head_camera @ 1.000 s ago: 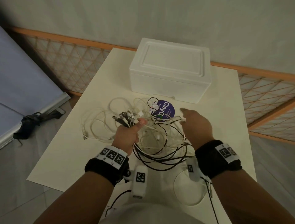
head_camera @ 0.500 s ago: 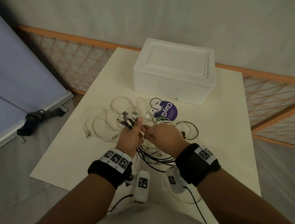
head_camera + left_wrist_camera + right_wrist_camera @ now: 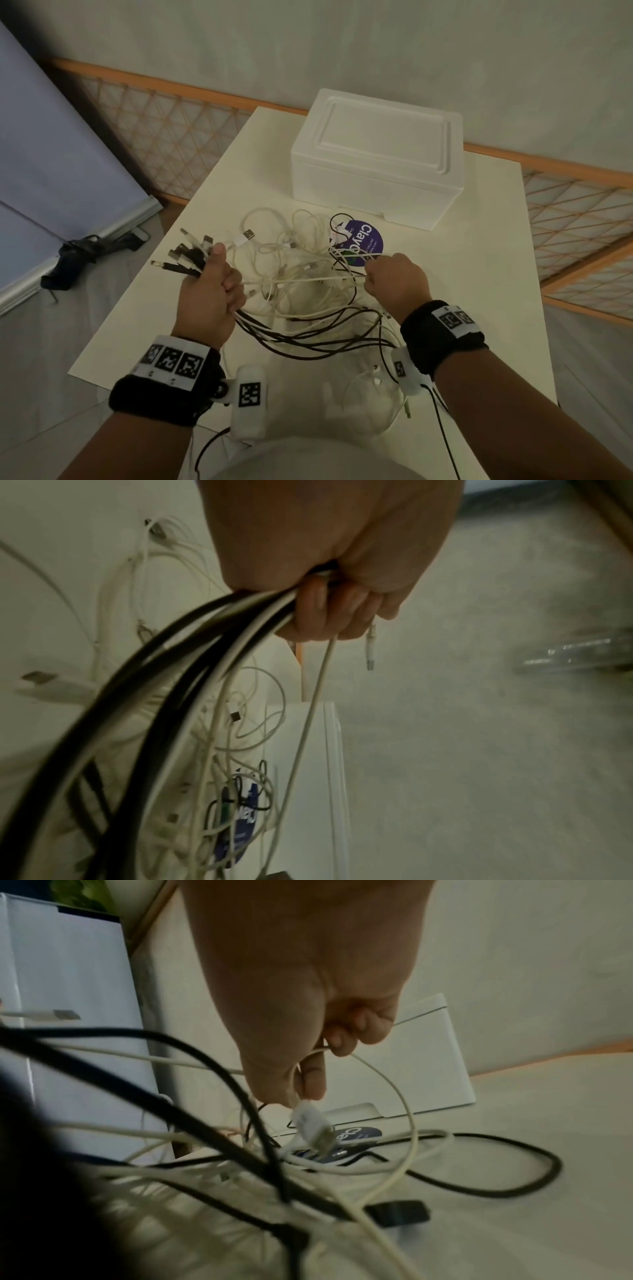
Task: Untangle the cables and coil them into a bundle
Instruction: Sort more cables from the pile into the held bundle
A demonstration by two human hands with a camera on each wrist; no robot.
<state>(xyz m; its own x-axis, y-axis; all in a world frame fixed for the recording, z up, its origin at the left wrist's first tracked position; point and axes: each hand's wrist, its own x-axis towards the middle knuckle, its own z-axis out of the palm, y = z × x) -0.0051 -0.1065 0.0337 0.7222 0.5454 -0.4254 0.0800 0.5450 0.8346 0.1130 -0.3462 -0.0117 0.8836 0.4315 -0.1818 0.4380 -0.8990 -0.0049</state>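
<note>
A tangle of white and black cables (image 3: pixel 301 274) lies on the cream table (image 3: pixel 479 308). My left hand (image 3: pixel 209 291) grips a bunch of black and white cables (image 3: pixel 192 653) in its fist, and their plug ends (image 3: pixel 185 255) fan out to the left above the thumb. Black strands trail from the fist toward my body. My right hand (image 3: pixel 394 281) pinches a white cable (image 3: pixel 308 280) drawn taut between the two hands. In the right wrist view the thumb and fingers hold that white cable's USB plug (image 3: pixel 313 1127).
A white foam box (image 3: pixel 376 154) stands at the back of the table. A purple round sticker (image 3: pixel 363 241) lies under the tangle. A lattice fence (image 3: pixel 164 126) runs behind the table. A dark strap (image 3: pixel 85 250) lies on the floor at the left.
My right hand came in to meet the left at the plug ends, took a white cable and pulled it out to the right. The left fist has risen and shifted left.
</note>
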